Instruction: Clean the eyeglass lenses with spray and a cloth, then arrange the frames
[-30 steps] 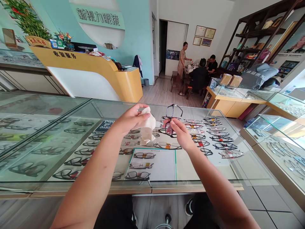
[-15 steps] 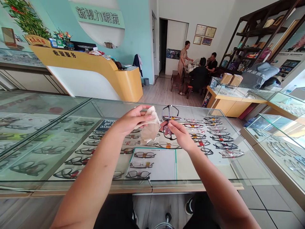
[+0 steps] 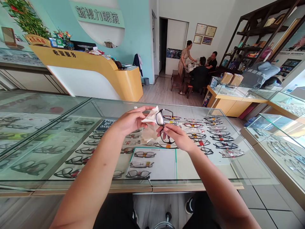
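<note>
My left hand (image 3: 130, 121) is closed on a pale cloth (image 3: 151, 118), whose upper part touches a lens of a dark-framed pair of glasses. Part of the cloth hangs below my fingers. The glasses (image 3: 163, 127) are held upright on end by my right hand (image 3: 177, 136), with its thumb and fingers pinching the frame near the bridge. Both hands are above the glass display case (image 3: 195, 173). Under the glass lie rows of glasses (image 3: 226, 145) and a white board with a green edge (image 3: 164, 163) bearing several frames.
A yellow and white counter (image 3: 95, 74) stands beyond the case at the left. Several people sit or stand around a table at the back. More glass cases (image 3: 281, 133) are at the right. A stool base (image 3: 164, 225) shows below.
My left hand has moved the cloth right and against the lens. The glasses in my right hand have tilted and shifted slightly left.
</note>
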Demonstrator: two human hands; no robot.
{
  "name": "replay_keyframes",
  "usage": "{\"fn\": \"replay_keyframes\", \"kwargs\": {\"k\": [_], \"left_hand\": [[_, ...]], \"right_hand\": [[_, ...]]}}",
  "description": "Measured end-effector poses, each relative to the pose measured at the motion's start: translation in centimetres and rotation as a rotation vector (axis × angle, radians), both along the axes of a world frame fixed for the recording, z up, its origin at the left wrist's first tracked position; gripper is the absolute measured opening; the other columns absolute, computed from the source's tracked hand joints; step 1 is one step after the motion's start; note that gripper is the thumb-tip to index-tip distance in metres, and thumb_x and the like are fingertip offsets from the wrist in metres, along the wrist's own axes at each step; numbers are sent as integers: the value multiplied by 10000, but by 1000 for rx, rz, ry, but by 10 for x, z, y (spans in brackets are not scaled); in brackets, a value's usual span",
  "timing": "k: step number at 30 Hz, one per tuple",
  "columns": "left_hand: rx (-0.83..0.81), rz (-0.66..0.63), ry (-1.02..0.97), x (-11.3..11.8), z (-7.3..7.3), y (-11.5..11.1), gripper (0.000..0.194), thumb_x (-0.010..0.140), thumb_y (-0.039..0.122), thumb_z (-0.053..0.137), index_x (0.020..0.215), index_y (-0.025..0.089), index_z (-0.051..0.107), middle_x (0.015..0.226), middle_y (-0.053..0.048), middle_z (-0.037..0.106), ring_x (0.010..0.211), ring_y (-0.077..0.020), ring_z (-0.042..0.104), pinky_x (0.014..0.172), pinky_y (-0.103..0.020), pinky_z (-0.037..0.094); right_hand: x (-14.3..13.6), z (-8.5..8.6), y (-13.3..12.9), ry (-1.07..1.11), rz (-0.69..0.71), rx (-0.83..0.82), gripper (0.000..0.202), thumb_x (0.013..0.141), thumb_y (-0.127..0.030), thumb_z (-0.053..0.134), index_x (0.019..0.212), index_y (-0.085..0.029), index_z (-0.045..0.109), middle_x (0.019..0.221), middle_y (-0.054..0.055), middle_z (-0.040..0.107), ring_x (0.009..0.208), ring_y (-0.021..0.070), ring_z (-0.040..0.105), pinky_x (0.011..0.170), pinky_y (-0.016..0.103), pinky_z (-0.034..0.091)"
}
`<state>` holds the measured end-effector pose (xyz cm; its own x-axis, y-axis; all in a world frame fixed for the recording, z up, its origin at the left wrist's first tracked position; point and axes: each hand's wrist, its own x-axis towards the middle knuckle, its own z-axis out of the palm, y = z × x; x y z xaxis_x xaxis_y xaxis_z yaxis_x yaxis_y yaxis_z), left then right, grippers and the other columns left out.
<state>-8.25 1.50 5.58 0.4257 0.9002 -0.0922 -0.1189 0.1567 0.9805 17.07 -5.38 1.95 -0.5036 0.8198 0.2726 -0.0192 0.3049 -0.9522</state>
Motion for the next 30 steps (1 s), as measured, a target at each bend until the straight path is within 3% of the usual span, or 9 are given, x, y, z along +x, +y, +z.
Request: {"fn": "replay_keyframes", "kwargs": {"k": [3, 8, 13, 22, 30], "left_hand": [[1, -45, -48, -1, -3, 2, 646, 763, 143, 740, 1404, 199, 691, 987, -88, 801, 888, -240, 828, 586, -231, 541], [26, -102, -63, -2, -11, 6, 632, 818, 207, 912, 1414, 232, 707, 987, -90, 823, 829, -198, 812, 595, -209, 562], [57, -119, -72, 0, -16, 8, 635, 818, 177, 939, 1408, 256, 719, 978, -76, 838, 855, -187, 812, 657, -209, 586], [77, -72, -148, 8, -19, 8, 528, 727, 342, 1052, 1116, 238, 711, 874, -23, 807, 786, -164, 787, 651, -209, 572], [68, -73, -138, 12, -20, 7, 573, 718, 378, 1051, 1143, 244, 690, 857, -17, 797, 775, -180, 769, 663, -259, 552]], "right_hand": [[-1, 1, 0, 5, 2, -11, 495, 1085, -674, 563, 1058, -220, 759, 1001, 51, 712, 860, 194, 555, 857, 349, 449], [-2, 4, -1, 22, 13, -29, 513, 1056, -707, 584, 1034, -226, 761, 1029, 65, 738, 858, 203, 559, 839, 359, 450], [-1, 5, -1, 37, 4, -31, 506, 1056, -706, 577, 1019, -235, 757, 980, 56, 738, 844, 206, 558, 832, 363, 448], [-1, 5, -2, 40, -10, -34, 531, 1035, -738, 594, 1024, -237, 770, 991, 58, 754, 844, 210, 574, 833, 367, 459], [7, 5, -3, 115, -111, -77, 482, 1066, -684, 580, 1119, -264, 811, 1046, 69, 761, 954, 236, 632, 896, 368, 487]]}}
